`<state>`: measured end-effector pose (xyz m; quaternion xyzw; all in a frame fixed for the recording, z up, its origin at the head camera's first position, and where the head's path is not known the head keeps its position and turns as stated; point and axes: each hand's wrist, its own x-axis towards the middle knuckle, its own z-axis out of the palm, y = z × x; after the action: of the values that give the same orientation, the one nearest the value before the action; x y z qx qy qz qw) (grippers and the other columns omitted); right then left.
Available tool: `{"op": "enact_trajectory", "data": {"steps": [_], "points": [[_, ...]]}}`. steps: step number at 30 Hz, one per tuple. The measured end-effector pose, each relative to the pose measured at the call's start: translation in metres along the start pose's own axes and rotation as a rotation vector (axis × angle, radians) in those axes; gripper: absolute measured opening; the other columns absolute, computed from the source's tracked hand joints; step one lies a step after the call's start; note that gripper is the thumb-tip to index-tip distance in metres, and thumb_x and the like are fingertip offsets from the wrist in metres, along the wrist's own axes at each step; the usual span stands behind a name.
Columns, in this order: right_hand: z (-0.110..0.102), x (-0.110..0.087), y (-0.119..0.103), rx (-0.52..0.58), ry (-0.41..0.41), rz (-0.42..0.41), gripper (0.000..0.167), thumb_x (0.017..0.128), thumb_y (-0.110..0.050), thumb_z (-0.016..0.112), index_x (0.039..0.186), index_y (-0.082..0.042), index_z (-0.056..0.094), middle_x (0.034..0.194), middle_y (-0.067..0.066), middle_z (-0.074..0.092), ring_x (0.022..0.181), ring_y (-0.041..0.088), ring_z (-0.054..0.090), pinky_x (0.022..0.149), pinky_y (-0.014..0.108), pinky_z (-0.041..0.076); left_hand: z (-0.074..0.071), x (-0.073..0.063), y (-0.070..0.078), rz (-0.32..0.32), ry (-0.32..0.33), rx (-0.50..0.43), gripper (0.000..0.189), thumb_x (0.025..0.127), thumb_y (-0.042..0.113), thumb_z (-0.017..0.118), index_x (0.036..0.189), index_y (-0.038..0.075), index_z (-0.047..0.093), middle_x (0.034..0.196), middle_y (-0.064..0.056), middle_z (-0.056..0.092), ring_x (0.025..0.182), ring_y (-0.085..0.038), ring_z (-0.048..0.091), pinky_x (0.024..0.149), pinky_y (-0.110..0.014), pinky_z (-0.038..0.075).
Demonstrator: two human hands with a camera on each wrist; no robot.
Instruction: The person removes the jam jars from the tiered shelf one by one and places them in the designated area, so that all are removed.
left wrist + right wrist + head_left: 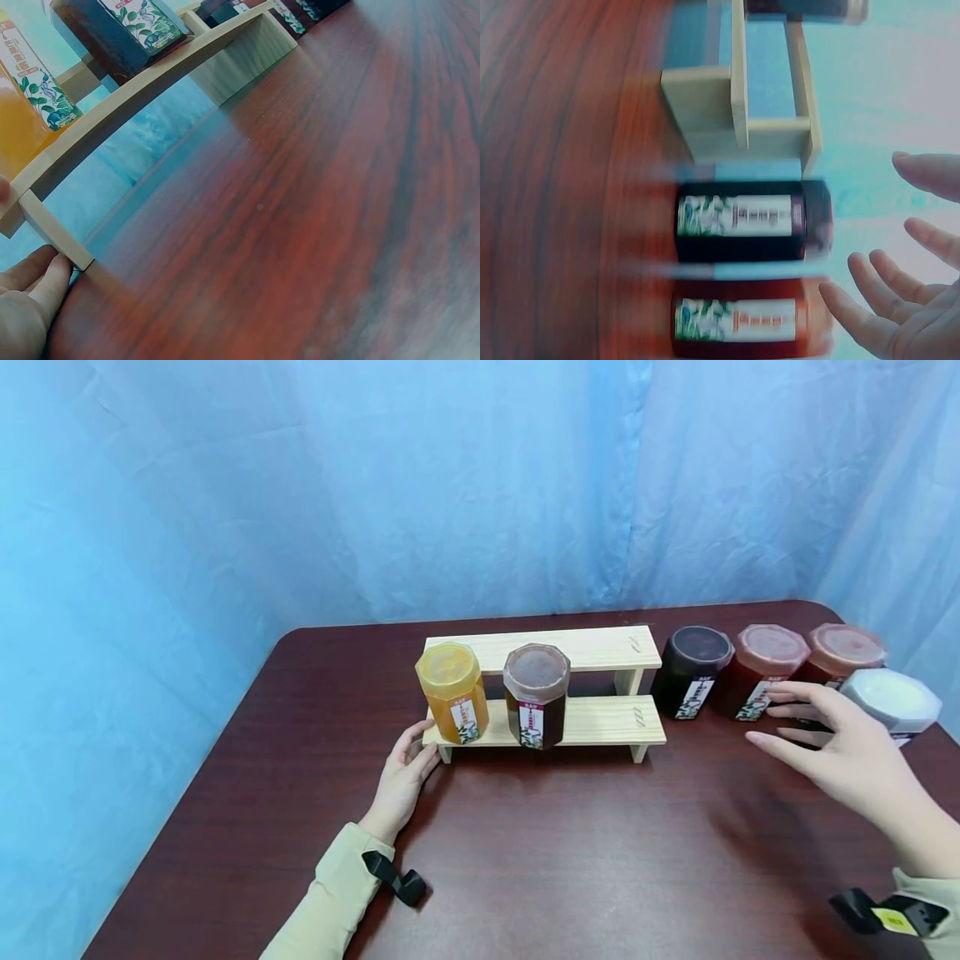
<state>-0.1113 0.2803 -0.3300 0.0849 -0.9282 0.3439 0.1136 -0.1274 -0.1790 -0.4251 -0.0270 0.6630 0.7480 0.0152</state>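
Sleeves nearest the head camera, over the desk. Left hand: fingers loosely extended, tips against the left end of a two-step wooden rack standing toward the desk's far edge. Amber jar at the lower step's left end; brown jar on the same step, slightly apart from it. Right hand: released, fingers parted in the air by four jars — black jar, pink-lidded jar, orange-lidded jar, white-lidded jar — toward the desk's far right corner.

Left wrist view: fingertips touch the rack's outer left side; amber and brown jars above, on the step.

Right wrist view, blurred: thumb and fingers spread; black jar upright just beside the rack's right end, pink-lidded jar next to it.
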Motion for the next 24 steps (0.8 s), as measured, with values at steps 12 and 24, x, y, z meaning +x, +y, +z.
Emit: {"op": "enact_trajectory", "data": {"steps": [12,24], "points": [[0.037,0.020,-0.044,0.159,-0.005,-0.166,0.056,0.074,-0.003,0.079,0.124,-0.002,0.053,0.110,-0.023,0.049,0.086,-0.023,0.049,0.074,0.001,0.042,0.001,0.000,0.002,-0.007,-0.003,0.000,0.040,0.100,0.007,0.044,0.139,0.006,0.036,0.147,-0.012,0.035,0.122,-0.019,0.044,0.104,-0.037,0.038],[0.072,0.030,-0.076,0.222,-0.053,-0.265,0.067,0.073,-0.003,0.079,0.131,-0.004,0.047,0.115,0.012,0.054,0.103,-0.005,0.048,0.085,0.008,0.044,0.000,-0.002,0.001,-0.012,0.001,-0.018,0.041,0.099,0.004,0.042,0.140,0.007,0.036,0.142,-0.015,0.039,0.115,-0.011,0.050,0.095,-0.024,0.044]]}}
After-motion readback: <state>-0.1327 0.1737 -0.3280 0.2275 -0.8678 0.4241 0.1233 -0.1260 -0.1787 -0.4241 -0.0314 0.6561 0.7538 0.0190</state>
